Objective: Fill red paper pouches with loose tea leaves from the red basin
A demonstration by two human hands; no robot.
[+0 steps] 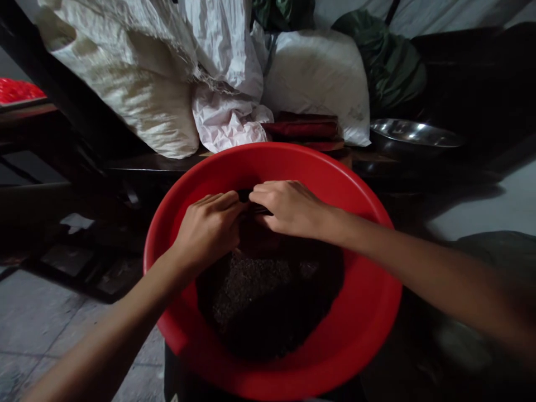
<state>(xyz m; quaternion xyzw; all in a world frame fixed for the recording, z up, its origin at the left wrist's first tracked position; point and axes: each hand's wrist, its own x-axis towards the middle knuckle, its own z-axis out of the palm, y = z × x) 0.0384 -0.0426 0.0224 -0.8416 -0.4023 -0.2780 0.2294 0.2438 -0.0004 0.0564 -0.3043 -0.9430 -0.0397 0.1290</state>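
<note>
A large red plastic basin fills the middle of the view, holding a dark grainy mass at its bottom. Both hands meet over the basin's far side. My left hand has its fingers curled and pinched on a small dark thing. My right hand closes on the same dark thing from the other side, fingertips touching those of the left. What the thing is stays too dark to make out.
Behind the basin, white sacks and crumpled white plastic lie on a dark low platform. A folded dark red cloth and a steel bowl sit to the right. Grey floor tiles show at lower left.
</note>
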